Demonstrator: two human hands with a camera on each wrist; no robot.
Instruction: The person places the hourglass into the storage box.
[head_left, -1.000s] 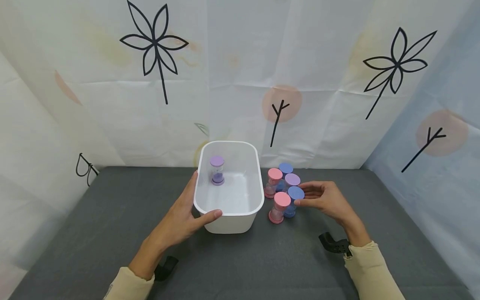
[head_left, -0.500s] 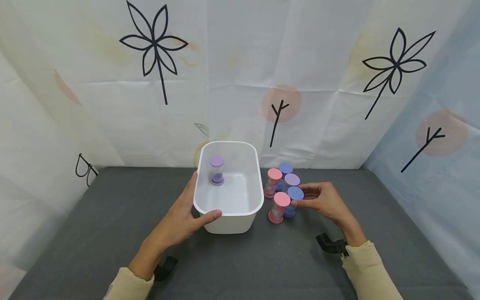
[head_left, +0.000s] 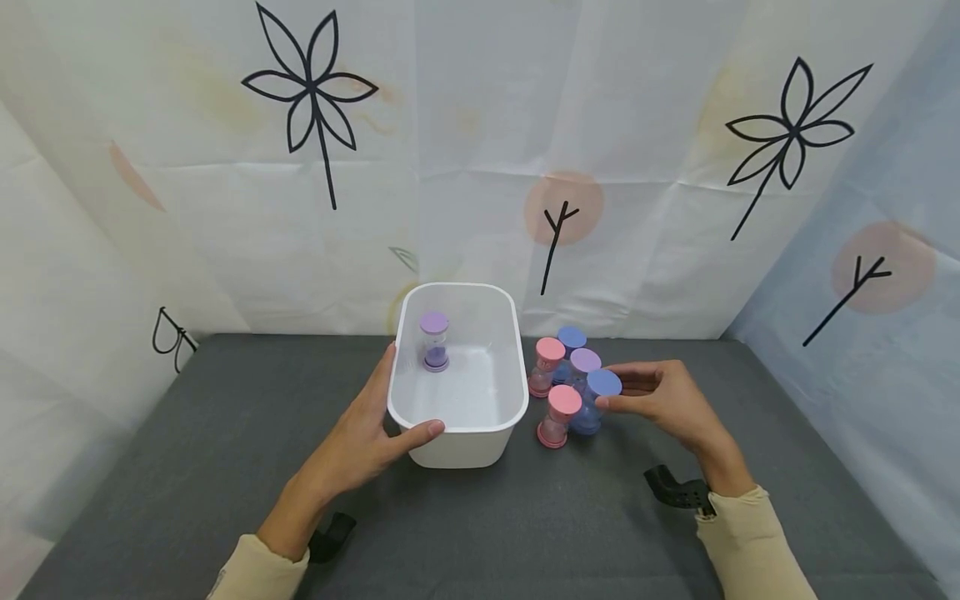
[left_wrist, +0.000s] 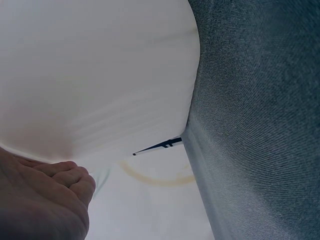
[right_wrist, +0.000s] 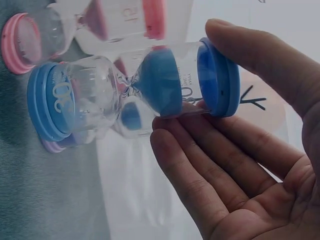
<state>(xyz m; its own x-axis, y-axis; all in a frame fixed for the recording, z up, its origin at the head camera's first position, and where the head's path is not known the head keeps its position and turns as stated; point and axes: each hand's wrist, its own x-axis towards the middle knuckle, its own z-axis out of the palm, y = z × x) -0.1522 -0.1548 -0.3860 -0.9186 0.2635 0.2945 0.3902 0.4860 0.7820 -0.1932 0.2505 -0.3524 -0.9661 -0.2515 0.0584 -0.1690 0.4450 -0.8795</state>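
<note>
The blue hourglass (right_wrist: 160, 82) is on or just over the grey bench (head_left: 495, 533), right of the white bin (head_left: 457, 450). The left hand (head_left: 371, 433) lies along the bin's near-left corner, thumb and fingers outstretched; the right hand (head_left: 660, 398) pinches the slightly tilted hourglass. Picking it up seems the step in hand; the next move calls for easing it clear of two pink hourglasses (head_left: 564, 402), another blue one (head_left: 572, 336) and a purple one (head_left: 585, 360). The bin contains one upright purple hourglass (head_left: 435, 342).

head view: bright, diffuse | wrist views: dimmer | white tub (left_wrist: 100, 75): shaded | blue hourglass (head_left: 588, 415): blurred
</note>
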